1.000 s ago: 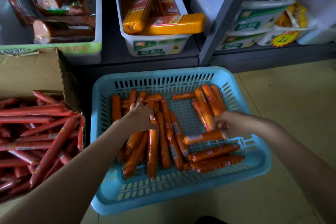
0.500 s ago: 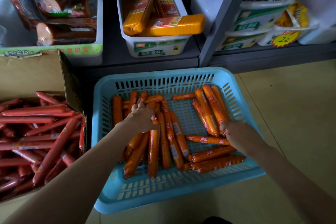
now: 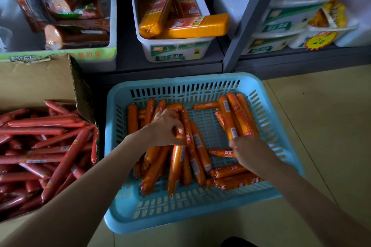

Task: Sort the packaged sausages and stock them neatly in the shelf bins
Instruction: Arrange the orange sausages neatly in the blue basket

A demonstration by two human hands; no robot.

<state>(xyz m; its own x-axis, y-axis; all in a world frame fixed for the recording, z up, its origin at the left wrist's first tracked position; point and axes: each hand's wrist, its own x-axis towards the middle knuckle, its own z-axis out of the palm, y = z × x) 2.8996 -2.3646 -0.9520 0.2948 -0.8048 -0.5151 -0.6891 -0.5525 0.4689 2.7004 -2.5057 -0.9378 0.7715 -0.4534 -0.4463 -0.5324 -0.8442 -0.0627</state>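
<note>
"2元" on orange price sticker; "双汇" on one sausage wrapper.

Right hand covers near ends of orange sausages and one end of crosswise sausage; its fingertips hidden.
Left hand hides middle of sausage bundle.
Cardboard box cut by left edge.
Upper-right bins blurred, cut by top edge; contents unreadable.
Dark shape at bottom edge unidentifiable.

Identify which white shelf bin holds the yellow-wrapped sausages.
The middle white bin, directly behind the blue basket: it holds yellow sausage packs. The bin to its left holds dark red-brown ones.
</note>
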